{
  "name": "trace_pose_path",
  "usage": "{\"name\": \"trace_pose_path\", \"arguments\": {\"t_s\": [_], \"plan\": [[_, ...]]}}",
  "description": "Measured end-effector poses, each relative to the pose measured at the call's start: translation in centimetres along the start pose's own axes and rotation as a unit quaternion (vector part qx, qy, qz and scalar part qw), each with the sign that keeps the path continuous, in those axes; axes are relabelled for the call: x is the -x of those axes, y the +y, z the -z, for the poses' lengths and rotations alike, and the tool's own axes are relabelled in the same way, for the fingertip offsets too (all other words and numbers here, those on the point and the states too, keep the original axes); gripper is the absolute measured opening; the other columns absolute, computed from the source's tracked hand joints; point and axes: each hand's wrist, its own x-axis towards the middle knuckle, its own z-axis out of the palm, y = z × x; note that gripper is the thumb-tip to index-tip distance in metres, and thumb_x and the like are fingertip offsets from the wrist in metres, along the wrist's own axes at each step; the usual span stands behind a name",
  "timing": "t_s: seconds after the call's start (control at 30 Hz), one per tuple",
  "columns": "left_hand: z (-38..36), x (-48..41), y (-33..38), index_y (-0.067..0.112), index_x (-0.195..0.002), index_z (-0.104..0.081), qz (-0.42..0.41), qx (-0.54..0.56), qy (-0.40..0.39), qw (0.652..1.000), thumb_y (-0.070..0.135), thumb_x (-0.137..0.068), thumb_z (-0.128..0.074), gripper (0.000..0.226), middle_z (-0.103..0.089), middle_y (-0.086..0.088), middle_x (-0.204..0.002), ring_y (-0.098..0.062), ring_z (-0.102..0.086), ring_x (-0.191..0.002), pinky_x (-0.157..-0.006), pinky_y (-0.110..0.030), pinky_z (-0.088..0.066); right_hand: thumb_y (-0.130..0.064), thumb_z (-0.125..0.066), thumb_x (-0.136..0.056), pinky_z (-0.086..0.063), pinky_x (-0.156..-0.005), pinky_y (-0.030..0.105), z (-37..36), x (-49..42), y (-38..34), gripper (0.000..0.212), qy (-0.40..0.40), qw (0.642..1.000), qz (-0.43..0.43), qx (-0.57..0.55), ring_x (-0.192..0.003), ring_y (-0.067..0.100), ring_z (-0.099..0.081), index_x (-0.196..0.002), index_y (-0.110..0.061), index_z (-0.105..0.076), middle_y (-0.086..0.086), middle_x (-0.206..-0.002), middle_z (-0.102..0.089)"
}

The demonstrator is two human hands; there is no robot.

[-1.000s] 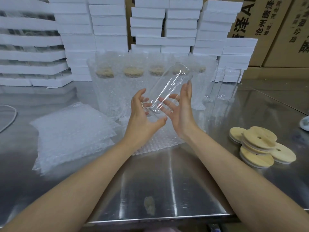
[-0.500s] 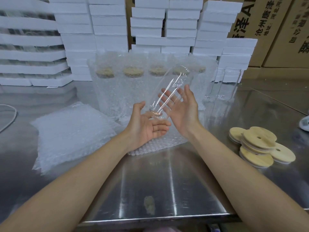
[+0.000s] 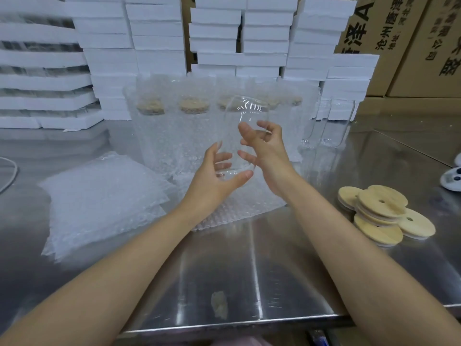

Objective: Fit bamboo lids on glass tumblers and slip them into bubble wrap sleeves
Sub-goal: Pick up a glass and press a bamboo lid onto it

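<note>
A brushed stainless-steel surface [image 3: 224, 275] runs back to a wall of stacked white foam boxes [image 3: 154, 38], with brown printed cardboard cartons [image 3: 399, 46] at the right rear. In front of the boxes stands a row of tumblers already in bubble wrap sleeves [image 3: 174, 131], their bamboo lids showing dimly through the wrap. Just right of that row stand a few bare clear glass tumblers [image 3: 334, 126].

Above the middle of the surface, a clear, lidless glass tumbler [image 3: 245, 113] is held nearly upright between both hands, mouth up. The left hand [image 3: 217, 181] cups its base, fingers [image 3: 222, 159] curled round the far side and the thumb across the near bottom edge. The right hand [image 3: 264, 148] grips the tumbler's right side higher up, its fingers curled on the glass.

Under the hands lies a single flat bubble wrap sleeve [image 3: 237, 211]. A thick pile of flat bubble wrap sleeves [image 3: 99, 201] lies to the left. To the right, well apart from the hands, is a loose heap of round bamboo lids with small holes [image 3: 381, 211]. A white cable [image 3: 11, 171] curves in at the left edge, and a white object [image 3: 451, 178] shows partly at the right edge.
</note>
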Motion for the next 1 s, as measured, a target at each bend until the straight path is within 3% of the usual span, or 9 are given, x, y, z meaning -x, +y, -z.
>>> {"name": "trace_pose_path", "arguments": {"t_s": [0.1,0.17,0.23,0.3,0.4,0.5,0.7,0.93,1.0], "plan": [[-0.3,0.0,0.0,0.03,-0.149,-0.017,0.023,0.027,-0.005,0.999,0.052,-0.058,-0.077,0.112,-0.055,0.008,-0.123,-0.003,-0.061,-0.107,-0.086,-0.023,-0.053,-0.066,-0.054,-0.085,-0.056,-0.072,0.028,0.7,0.0,-1.9,0.047,-0.027,0.992,0.001,0.126,-0.087,0.013,-0.068,-0.106,-0.024,-0.053,-0.001,-0.097,-0.062],[-0.7,0.1,-0.2,0.027,-0.147,-0.019,0.042,0.039,-0.012,0.998,0.047,-0.057,-0.08,0.111,-0.055,0.007,-0.121,-0.003,-0.063,-0.105,-0.081,-0.02,-0.053,-0.067,-0.03,-0.094,-0.053,-0.071,0.033,1.6,-0.2,-2.9,0.057,0.011,0.965,-0.005,0.263,-0.08,0.02,-0.067,-0.09,-0.021,-0.063,0.0,-0.086,-0.068],[-0.8,0.0,-0.5,0.027,-0.143,-0.022,0.055,0.044,-0.012,0.997,0.039,-0.061,-0.083,0.103,-0.055,0.006,-0.122,-0.004,-0.062,-0.108,-0.082,-0.02,-0.051,-0.055,-0.027,-0.1,-0.045,-0.079,0.036,3.1,-0.2,-3.6,0.054,0.048,0.861,-0.027,0.506,-0.098,0.031,-0.063,-0.096,-0.015,-0.063,0.01,-0.104,-0.069],[-0.6,-0.3,-0.8,0.029,-0.14,-0.024,0.063,0.046,-0.007,0.997,0.034,-0.065,-0.085,0.096,-0.054,0.006,-0.123,-0.006,-0.061,-0.111,-0.083,-0.02,-0.05,-0.04,-0.032,-0.101,-0.036,-0.084,0.037,4.9,-0.2,-3.6,0.045,0.059,0.729,-0.118,0.671,-0.121,0.036,-0.052,-0.126,-0.012,-0.056,0.016,-0.134,-0.055],[-0.5,-0.5,-0.9,0.028,-0.138,-0.024,0.076,0.054,0.005,0.996,0.031,-0.067,-0.085,0.093,-0.054,0.005,-0.123,-0.008,-0.06,-0.112,-0.078,-0.017,-0.048,-0.043,-0.034,-0.101,-0.031,-0.109,0.052,6.3,0.0,-3.4,0.053,0.031,0.66,-0.276,0.699,-0.139,0.04,-0.033,-0.148,-0.019,-0.037,0.013,-0.156,-0.032],[-0.5,-0.5,-1.0,0.027,-0.139,-0.023,0.083,0.051,0.006,0.995,0.032,-0.068,-0.084,0.094,-0.054,0.006,-0.123,-0.008,-0.06,-0.112,-0.075,-0.015,-0.046,-0.032,-0.038,-0.098,-0.033,-0.111,0.059,7.1,-0.1,-2.8,0.042,-0.039,0.658,-0.328,0.677,-0.133,0.042,-0.041,-0.137,-0.021,-0.049,0.016,-0.149,-0.041],[-0.5,-0.6,-1.1,0.027,-0.143,-0.021,0.091,0.039,-0.001,0.995,0.033,-0.071,-0.083,0.095,-0.053,0.008,-0.123,-0.005,-0.06,-0.11,-0.075,-0.015,-0.047,-0.019,-0.054,-0.093,-0.036,-0.111,0.041,6.6,-0.1,-1.0,0.047,-0.075,0.64,-0.299,0.704,-0.131,0.032,-0.047,-0.139,-0.013,-0.05,0.009,-0.145,-0.048],[-0.3,-0.6,-1.0,0.03,-0.145,-0.018,0.1,0.012,-0.01,0.995,0.04,-0.074,-0.08,0.095,-0.053,0.014,-0.12,0.028,-0.051,-0.078,-0.06,-0.004,-0.041,-0.012,-0.041,-0.095,-0.039,-0.103,0.039,6.3,-0.9,0.3,0.045,0.012,0.747,-0.174,0.641,-0.129,0.039,-0.045,-0.139,-0.005,-0.044,0.022,-0.143,-0.04],[-0.4,-0.7,-0.9,0.028,-0.146,-0.019,0.1,0.01,-0.007,0.995,0.039,-0.074,-0.079,0.095,-0.053,0.01,-0.123,0.032,-0.049,-0.073,-0.057,0.0,-0.041,-0.014,-0.041,-0.096,-0.034,-0.107,0.041,6.5,-1.0,0.6,0.045,0.002,0.736,-0.175,0.654,-0.132,0.041,-0.039,-0.14,-0.006,-0.043,0.022,-0.144,-0.038]]}}
